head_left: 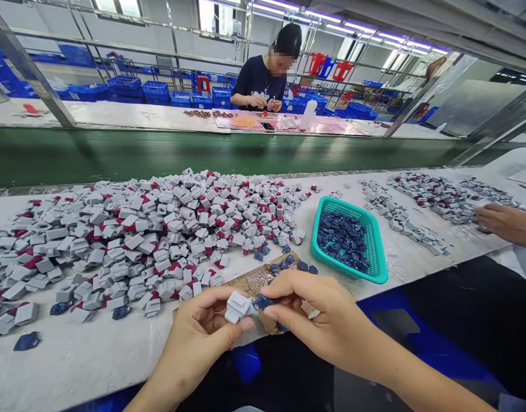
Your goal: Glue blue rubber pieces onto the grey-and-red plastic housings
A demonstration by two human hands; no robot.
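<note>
My left hand (202,335) pinches a small grey plastic part (238,306) just above the table's near edge. My right hand (318,320) is closed on a small dark blue piece (263,301) that touches the grey part's right side. A big heap of grey parts with red inserts (151,234) spreads over the white table (74,360) behind my hands. A few loose dark blue pieces (291,263) lie on a brown cardboard scrap (254,280) right behind my fingers.
A teal basket (376,252) of dark blue pieces stands to the right. Another person's hand (505,222) rests by more grey parts (434,197) at far right. A green conveyor belt (245,151) runs behind; a person in dark clothes (263,80) works at the far bench.
</note>
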